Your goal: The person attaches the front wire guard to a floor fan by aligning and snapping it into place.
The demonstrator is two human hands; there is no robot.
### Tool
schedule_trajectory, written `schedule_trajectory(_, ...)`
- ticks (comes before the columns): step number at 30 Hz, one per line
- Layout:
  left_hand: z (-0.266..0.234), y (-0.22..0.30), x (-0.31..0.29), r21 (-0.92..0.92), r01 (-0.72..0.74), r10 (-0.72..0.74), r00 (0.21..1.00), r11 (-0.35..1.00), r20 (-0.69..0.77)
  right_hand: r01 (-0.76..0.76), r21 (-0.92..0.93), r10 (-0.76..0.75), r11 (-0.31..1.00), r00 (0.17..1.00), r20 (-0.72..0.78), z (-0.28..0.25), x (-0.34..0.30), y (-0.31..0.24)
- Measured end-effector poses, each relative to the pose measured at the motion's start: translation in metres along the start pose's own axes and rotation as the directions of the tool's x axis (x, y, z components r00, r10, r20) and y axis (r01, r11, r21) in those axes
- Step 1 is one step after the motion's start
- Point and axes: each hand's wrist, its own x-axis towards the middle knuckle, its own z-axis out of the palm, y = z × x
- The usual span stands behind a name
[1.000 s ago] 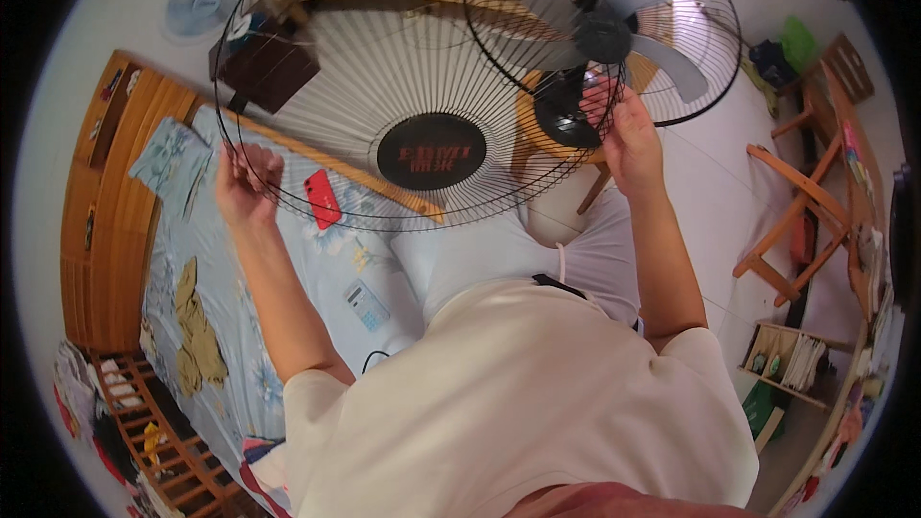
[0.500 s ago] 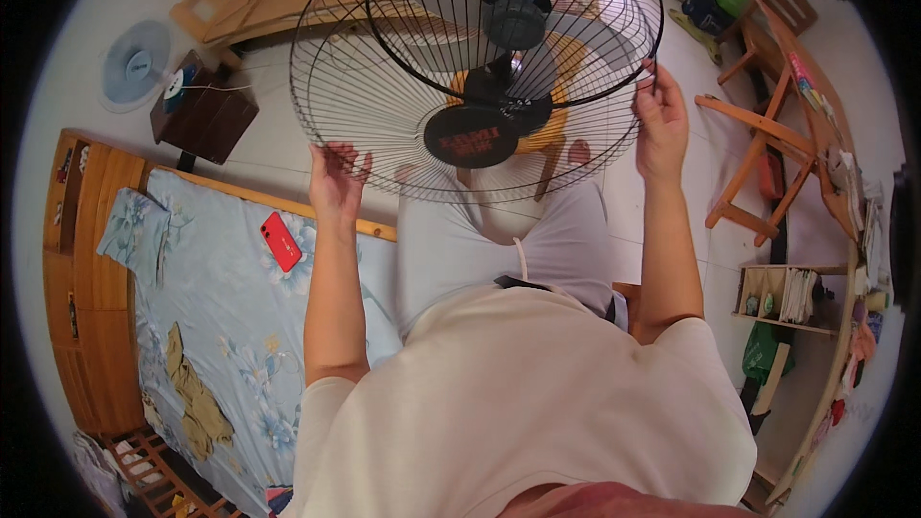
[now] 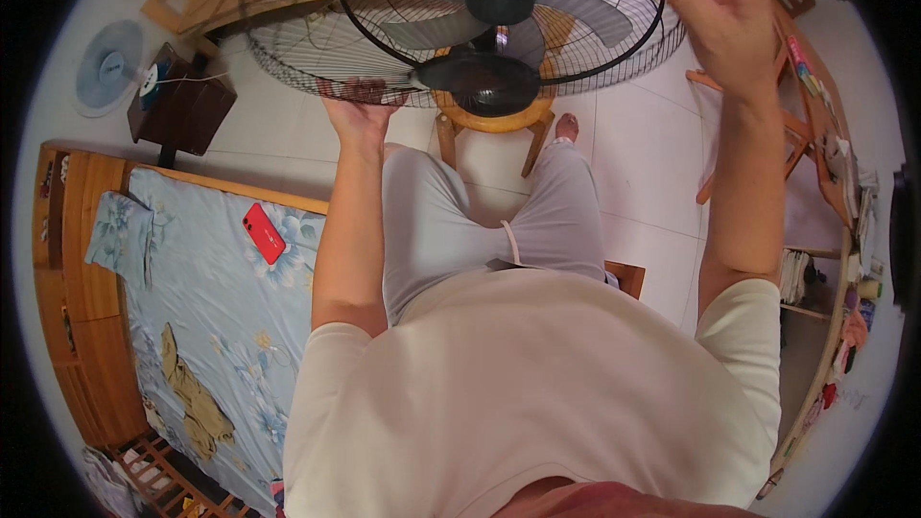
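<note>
A black wire fan grille (image 3: 297, 62) with a dark round centre badge (image 3: 480, 82) is tilted in front of an electric fan (image 3: 501, 0) with grey blades. My left hand (image 3: 363, 113) is under the grille's lower left edge, its fingers curled against the wires and partly hidden by them. My right hand (image 3: 720, 14) is raised at the grille's upper right side, thumb and fingers apart; its fingertips run to the picture's top edge. Behind the grille, a round wooden stool (image 3: 494, 118) stands between my legs and the fan.
On the left is a bed with a blue flowered sheet (image 3: 206, 278), bearing a red phone (image 3: 264, 233) and a crumpled khaki cloth (image 3: 197, 403). Beyond it, a small pale fan (image 3: 110, 67) is beside a dark cabinet (image 3: 182, 110). A wooden folding chair (image 3: 791, 144) and shelves (image 3: 815, 312) line the right.
The grille has moved up and left and tilted, so its badge now shows nearly edge-on. My right hand has left its side rim, risen and opened; my left hand has moved up with the grille.
</note>
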Motion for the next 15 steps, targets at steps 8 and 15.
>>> schedule_trajectory(8,-0.022,-0.003,0.027,-0.009,0.088,-0.088,0.995,0.996,0.050,-0.196,0.593,0.342,0.781,0.928,-0.144,0.030,-0.029,0.093)
schedule_trajectory(15,-0.009,-0.026,0.043,0.027,0.129,-0.128,0.991,0.991,-0.032,-0.108,0.752,0.511,0.651,0.795,-0.328,0.038,-0.083,0.108)
